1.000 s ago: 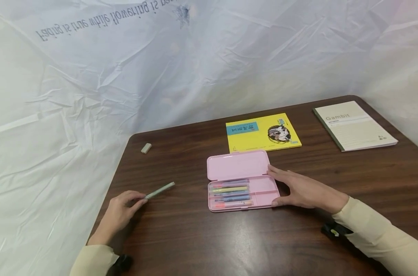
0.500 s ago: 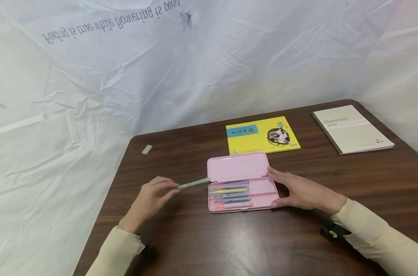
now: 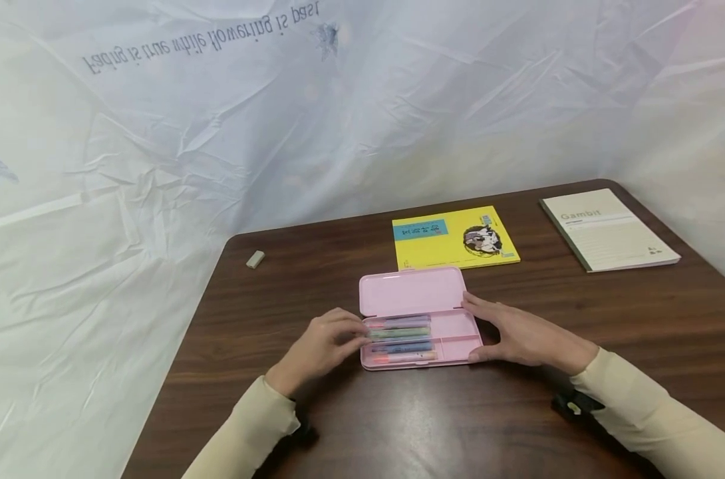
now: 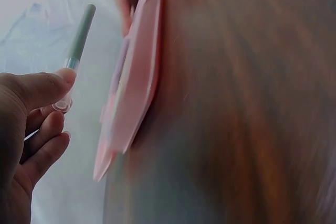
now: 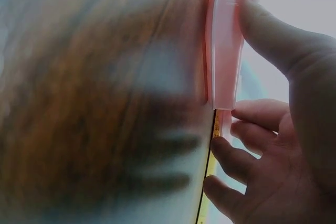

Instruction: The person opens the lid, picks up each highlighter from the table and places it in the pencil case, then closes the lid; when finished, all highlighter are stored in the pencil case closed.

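A pink pencil case (image 3: 412,291) lies with its lid folded back, several coloured pens (image 3: 403,347) in its left part. My left hand (image 3: 320,346) pinches a green pen (image 4: 81,35) near one end between thumb and fingers. In the left wrist view the pen tilts above the case, apart from its wall; in the head view it overlaps the pens inside. At the case's right end, my right hand (image 3: 521,332) holds it, thumb at the front corner and fingers near the hinge. The right wrist view shows the thumb against the pink wall (image 5: 226,51).
Behind the case lies a yellow booklet (image 3: 455,239). A white notebook (image 3: 610,229) sits at the back right of the dark wooden table (image 3: 422,426). A small eraser (image 3: 255,259) lies at the back left. White cloth (image 3: 338,120) hangs behind the table.
My left hand has carried the green pen rightward from the table's left side to above the case's left part. The right hand has stayed on the case's right end.
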A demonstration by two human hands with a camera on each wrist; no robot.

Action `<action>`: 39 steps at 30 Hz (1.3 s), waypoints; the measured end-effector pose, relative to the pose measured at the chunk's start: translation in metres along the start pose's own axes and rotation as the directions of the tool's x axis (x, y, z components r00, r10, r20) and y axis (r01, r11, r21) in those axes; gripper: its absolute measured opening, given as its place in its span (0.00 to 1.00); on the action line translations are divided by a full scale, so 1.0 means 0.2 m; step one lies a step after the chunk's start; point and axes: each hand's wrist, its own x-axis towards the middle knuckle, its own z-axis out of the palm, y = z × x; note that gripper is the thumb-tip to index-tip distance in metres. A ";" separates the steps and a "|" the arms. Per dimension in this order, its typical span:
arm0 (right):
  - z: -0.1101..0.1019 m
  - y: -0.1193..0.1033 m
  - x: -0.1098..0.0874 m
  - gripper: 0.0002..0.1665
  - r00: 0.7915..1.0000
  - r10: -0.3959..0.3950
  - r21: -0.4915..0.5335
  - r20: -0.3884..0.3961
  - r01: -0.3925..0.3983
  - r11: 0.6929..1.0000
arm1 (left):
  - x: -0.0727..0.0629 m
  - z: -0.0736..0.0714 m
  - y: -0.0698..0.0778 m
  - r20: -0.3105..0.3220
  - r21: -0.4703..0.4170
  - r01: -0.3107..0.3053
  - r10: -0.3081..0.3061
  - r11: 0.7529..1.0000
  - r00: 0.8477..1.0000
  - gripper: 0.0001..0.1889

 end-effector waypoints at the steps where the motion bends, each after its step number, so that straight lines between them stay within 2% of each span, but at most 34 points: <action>1: 0.00 0.00 0.00 0.61 1.000 -0.004 -0.001 0.000 0.004 1.000 | 0.00 0.02 0.00 0.004 -0.007 -0.011 0.011 1.000 1.000 0.08; 4: 0.00 0.00 0.00 0.60 1.000 -0.011 -0.001 -0.003 0.011 1.000 | 0.01 0.05 0.01 0.023 -0.022 -0.023 0.024 0.999 0.999 0.08; 12: 0.00 0.00 -0.01 0.61 1.000 -0.013 0.006 -0.007 0.013 1.000 | -0.01 0.09 0.02 0.109 -0.009 0.044 -0.043 0.999 0.993 0.08; 18: 0.00 0.01 0.00 0.60 1.000 -0.017 0.009 -0.005 0.017 1.000 | 0.00 0.09 0.03 0.119 -0.015 0.043 -0.041 0.999 0.992 0.07; 27: -0.01 0.00 0.00 0.62 1.000 0.005 0.017 0.011 -0.005 1.000 | -0.01 0.10 0.03 0.155 0.029 0.064 -0.068 0.998 0.986 0.06; 34: -0.01 0.00 0.00 0.61 1.000 0.004 0.017 0.012 -0.004 1.000 | -0.01 0.10 0.03 0.159 0.026 0.046 -0.050 0.999 0.986 0.06; 39: -0.01 0.00 0.01 0.61 1.000 0.008 0.015 0.017 -0.008 1.000 | -0.02 0.10 0.04 0.178 0.035 0.055 -0.060 0.998 0.982 0.06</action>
